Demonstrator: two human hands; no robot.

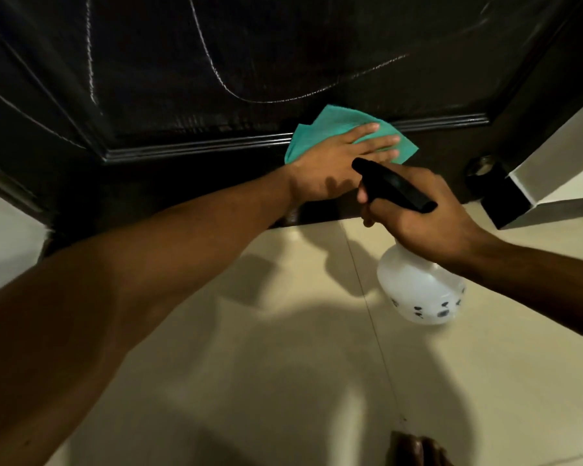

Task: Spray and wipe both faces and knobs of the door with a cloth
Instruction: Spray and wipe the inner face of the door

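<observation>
The dark door [189, 79] fills the upper half of the view, wet streaks curving across its panel. My left hand [334, 163] presses a folded teal cloth [320, 129] flat against the lower moulding of the door, fingers straight. My right hand [428, 220] grips the black trigger head of a white spray bottle [418, 290], which hangs below the hand over the floor, nozzle pointing left toward the left hand. No knob is in view.
Pale floor tiles [283, 364] spread below the door. A round metal door stop [482, 166] sits at the right by a dark base and a white wall corner [552, 163]. My toes [414, 449] show at the bottom edge.
</observation>
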